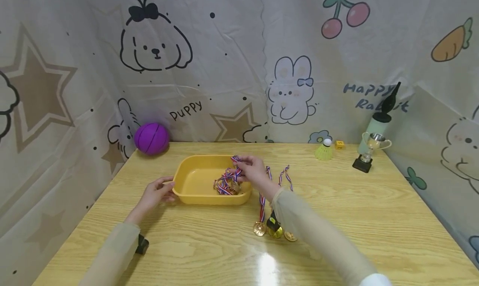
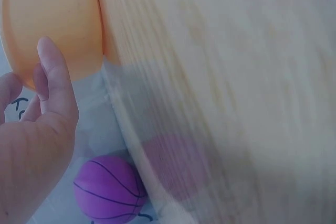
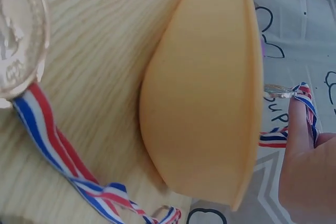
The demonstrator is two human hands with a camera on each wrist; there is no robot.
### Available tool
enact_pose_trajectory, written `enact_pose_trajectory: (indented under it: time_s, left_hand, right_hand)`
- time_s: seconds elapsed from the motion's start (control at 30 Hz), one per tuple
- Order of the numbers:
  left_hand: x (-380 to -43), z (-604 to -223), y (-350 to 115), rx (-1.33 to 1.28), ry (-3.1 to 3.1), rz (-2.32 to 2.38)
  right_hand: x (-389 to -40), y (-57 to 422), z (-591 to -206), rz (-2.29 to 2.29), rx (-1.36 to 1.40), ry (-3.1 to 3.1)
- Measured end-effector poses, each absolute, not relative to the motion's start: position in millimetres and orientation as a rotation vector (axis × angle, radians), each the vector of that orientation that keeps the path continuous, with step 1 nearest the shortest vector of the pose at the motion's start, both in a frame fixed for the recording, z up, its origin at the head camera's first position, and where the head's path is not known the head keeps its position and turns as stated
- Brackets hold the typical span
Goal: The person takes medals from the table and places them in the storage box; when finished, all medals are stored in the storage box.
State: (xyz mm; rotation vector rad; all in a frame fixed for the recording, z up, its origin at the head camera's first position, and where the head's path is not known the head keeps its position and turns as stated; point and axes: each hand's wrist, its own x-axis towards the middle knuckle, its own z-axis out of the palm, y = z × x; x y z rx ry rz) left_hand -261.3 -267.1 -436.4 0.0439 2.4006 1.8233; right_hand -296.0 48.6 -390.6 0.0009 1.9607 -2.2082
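Before a cartoon-printed cloth (image 1: 232,32), a wooden desk (image 1: 202,248) carries a yellow tray (image 1: 213,200) with ribboned medals (image 1: 235,187) heaped in its right end; the right hand (image 1: 255,172) pinches a striped ribbon (image 3: 310,111) there, while the left hand (image 1: 156,191) grips the tray's left end. Just right of the tray, more medals (image 1: 260,228) lie with ribbons stretched backward, and farther out stand a purple ball (image 1: 151,139) at back left and a shuttlecock (image 1: 324,152), small yellow block (image 1: 339,144) and trophy (image 1: 374,142) at back right.
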Motion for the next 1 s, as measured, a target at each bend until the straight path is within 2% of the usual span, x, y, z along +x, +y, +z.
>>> enact_pose_trajectory:
  time_s: [0.33, 1.0]
  left_hand:
    - [-261, -441, -266, 0.025, 2.378, 1.852]
    - [-262, -437, -267, 0.042, 2.407, 1.813]
  right_hand:
    - [-288, 37, -397, -2.106, -0.054, 2.002]
    - [-293, 25, -406, -1.91, -0.145, 2.158]
